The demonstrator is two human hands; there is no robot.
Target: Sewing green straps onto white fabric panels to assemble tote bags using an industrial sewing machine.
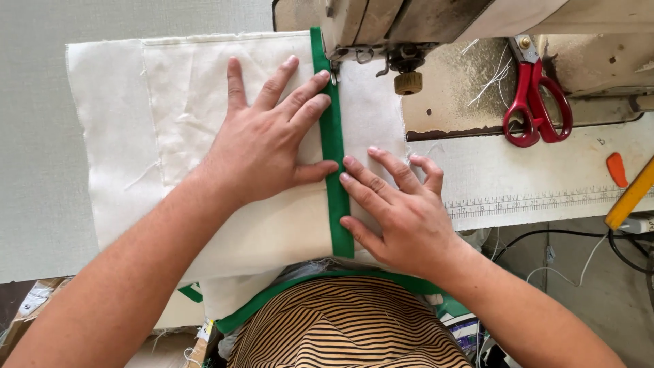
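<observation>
Cream cloth (pixel 122 129) lies flat on the sewing table, with a green binding strip (pixel 334 157) running down it toward me. My left hand (pixel 266 140) presses flat on the cloth just left of the strip, fingers spread and tips touching the strip near the presser foot (pixel 338 58). On the right side of the strip my right hand (pixel 395 204) rests flat, fingertips against the green edge. The strip's far end sits under the sewing machine head (pixel 409 20). Neither hand grips anything.
Red-handled scissors (pixel 535 102) lie on the worn machine bed at the right. A printed ruler strip (pixel 531 201) runs along the table's front edge, near an orange marker piece (pixel 616 169) and a yellow tool (pixel 630 197). Cables (pixel 586 249) hang below.
</observation>
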